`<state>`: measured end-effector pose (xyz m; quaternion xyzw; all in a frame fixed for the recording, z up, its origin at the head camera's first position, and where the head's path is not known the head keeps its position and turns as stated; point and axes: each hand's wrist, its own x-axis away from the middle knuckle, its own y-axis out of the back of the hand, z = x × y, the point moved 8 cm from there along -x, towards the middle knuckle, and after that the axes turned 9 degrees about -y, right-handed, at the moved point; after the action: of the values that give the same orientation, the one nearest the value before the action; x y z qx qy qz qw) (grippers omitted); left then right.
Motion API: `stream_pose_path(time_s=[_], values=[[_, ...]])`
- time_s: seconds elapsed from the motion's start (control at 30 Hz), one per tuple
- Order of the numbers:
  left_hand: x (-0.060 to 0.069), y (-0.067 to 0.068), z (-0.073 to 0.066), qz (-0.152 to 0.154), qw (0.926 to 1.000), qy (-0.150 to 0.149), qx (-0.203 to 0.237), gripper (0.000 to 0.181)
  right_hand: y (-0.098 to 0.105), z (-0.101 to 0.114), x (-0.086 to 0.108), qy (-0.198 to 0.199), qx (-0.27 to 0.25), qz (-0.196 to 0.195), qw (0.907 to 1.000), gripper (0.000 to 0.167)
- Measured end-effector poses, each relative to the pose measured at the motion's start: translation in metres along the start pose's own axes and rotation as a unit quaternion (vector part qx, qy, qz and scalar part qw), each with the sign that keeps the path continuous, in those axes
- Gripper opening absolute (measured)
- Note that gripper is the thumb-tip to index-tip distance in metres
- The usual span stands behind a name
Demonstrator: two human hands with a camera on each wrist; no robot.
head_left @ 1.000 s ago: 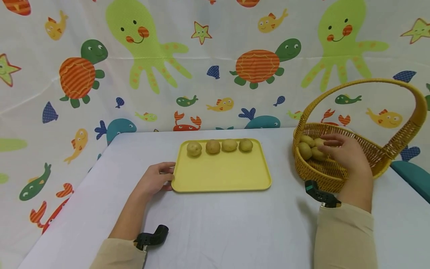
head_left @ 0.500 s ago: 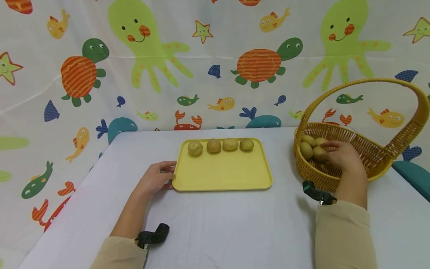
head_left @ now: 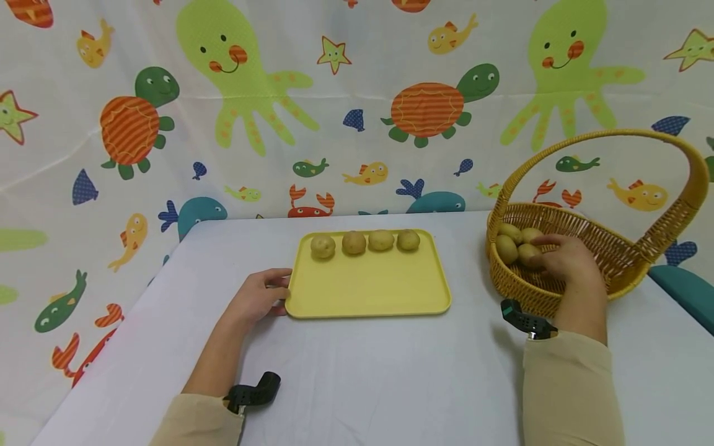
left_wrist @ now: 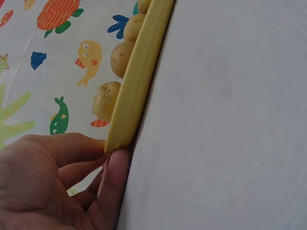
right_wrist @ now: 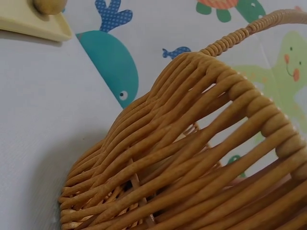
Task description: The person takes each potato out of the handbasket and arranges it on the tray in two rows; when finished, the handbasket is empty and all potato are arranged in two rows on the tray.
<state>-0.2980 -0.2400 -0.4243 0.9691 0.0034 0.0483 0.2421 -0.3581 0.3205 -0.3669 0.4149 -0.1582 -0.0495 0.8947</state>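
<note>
My left hand (head_left: 259, 297) holds the left edge of a shallow yellow tray (head_left: 368, 288), with finger and thumb at its corner in the left wrist view. Along the tray's back rim several potatoes (head_left: 381, 240) lie in a row. On the right, my right hand (head_left: 571, 260) reaches into a wicker basket (head_left: 515, 288) with a tall arched handle. Its thumb and fingers pinch a potato (head_left: 527, 254) there, partly hidden by the hand. More potatoes (head_left: 506, 249) lie beside it. In the right wrist view the basket's woven side (right_wrist: 158, 158) hides the hand.
A white cloth covers the table (head_left: 368, 371). Behind it hangs a curtain (head_left: 346, 142) printed with sea animals. The basket handle (head_left: 602, 137) arches high over the right hand.
My right hand has moved down and a little left, deeper into the basket, onto the potato. My left hand and the tray have stayed in place.
</note>
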Motion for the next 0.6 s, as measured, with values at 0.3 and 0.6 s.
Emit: stream_pose_path(time_s=[0.3,0.6], values=[[0.0001,-0.0004,0.0004,0.001,1.0,-0.001,0.004,0.055,0.0021,-0.0007,0.0031,-0.003,-0.02,-0.011,0.9997,0.073],[0.0011,-0.0007,-0.0004,0.004,0.9999,-0.002,0.009,0.055,0.0057,0.0015,0.004,0.003,-0.054,-0.018,0.9984,0.068]])
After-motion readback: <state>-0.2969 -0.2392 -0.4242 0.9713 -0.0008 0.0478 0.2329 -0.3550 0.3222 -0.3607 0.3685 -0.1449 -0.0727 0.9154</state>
